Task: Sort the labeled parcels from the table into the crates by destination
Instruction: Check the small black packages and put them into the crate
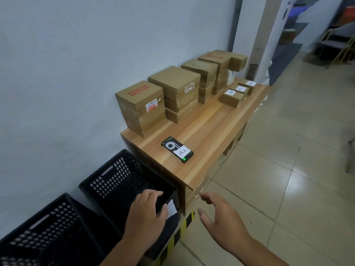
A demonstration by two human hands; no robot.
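Note:
My left hand (147, 212) grips a dark parcel with a white label (171, 208) just above the near rim of the black crate (115, 181) nearest the table. My right hand (221, 215) hovers with fingers spread and holds nothing, beside the table's near corner. A black flat parcel (177, 149) with a white handwritten label lies on the wooden table (207, 127). Three small brown labeled boxes (233, 96) stand in a row at the table's far right. A second black crate (48, 227) sits at the lower left.
Stacks of larger cardboard boxes (141, 106) line the wall side of the table. Yellow-black tape (182, 227) marks the floor by the crates. Tiled floor (288, 179) extends right; a white pillar unit (257, 45) stands behind the table.

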